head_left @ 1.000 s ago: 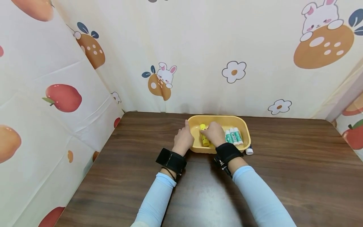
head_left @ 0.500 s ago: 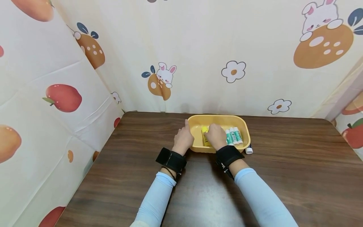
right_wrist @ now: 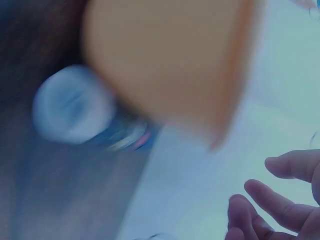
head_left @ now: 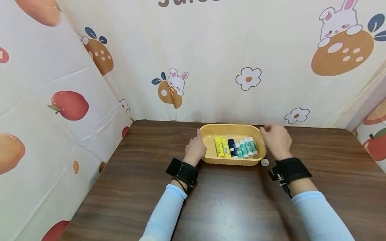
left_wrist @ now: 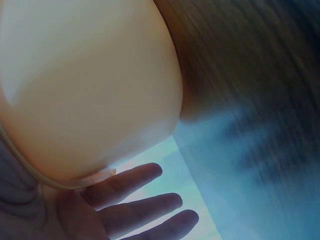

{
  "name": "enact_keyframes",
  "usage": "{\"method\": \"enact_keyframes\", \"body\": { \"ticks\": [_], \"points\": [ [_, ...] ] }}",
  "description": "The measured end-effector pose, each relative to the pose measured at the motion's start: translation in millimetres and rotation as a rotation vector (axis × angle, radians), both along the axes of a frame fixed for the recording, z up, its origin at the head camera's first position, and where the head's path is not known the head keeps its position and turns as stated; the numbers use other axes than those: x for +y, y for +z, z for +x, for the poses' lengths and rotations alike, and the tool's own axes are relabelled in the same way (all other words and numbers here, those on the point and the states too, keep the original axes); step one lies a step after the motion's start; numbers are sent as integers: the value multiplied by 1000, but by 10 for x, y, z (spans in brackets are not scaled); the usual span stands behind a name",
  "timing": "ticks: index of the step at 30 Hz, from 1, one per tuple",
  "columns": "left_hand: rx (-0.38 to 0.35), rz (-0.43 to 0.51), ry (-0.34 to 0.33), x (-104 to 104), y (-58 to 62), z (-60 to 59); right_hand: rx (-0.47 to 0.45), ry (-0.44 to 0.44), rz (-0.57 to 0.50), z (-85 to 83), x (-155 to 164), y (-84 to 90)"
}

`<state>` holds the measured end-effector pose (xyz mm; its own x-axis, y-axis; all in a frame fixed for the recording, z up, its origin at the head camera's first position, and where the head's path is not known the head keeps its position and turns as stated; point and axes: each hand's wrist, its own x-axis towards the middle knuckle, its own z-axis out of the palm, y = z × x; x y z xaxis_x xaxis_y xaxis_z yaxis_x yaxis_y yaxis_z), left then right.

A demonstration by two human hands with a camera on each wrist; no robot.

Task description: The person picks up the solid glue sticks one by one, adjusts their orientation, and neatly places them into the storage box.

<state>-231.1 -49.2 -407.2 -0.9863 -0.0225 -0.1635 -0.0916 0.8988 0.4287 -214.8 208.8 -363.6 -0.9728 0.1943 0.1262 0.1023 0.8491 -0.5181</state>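
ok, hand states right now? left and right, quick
Left hand: open, fingers straight against the yellow tray's left wall.
Right hand: open, holding nothing, beside the tray's right end.

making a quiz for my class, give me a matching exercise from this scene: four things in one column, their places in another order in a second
Things:
1. yellow sticks
2. white-capped stick
3. left hand
4. right hand

Places:
A. on the table, just outside the tray's right near corner
B. at the tray's left wall
C. in the tray, leftmost of the row
D. beside the tray's right end, holding nothing

Pairs: 1-C, 2-A, 3-B, 4-D
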Motion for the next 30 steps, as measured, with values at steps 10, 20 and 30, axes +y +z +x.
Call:
{"method": "enact_keyframes", "body": {
  "ticks": [10,20,30],
  "points": [
    [-5,0,7,3,-14,12,-264,116,-132,84,454,-432],
    [-18,19,21,3,-31,4,-355,168,-168,36,446,-477],
    [-3,11,6,11,-24,1,-398,122,-142,87,641,-282]
  ]
}}
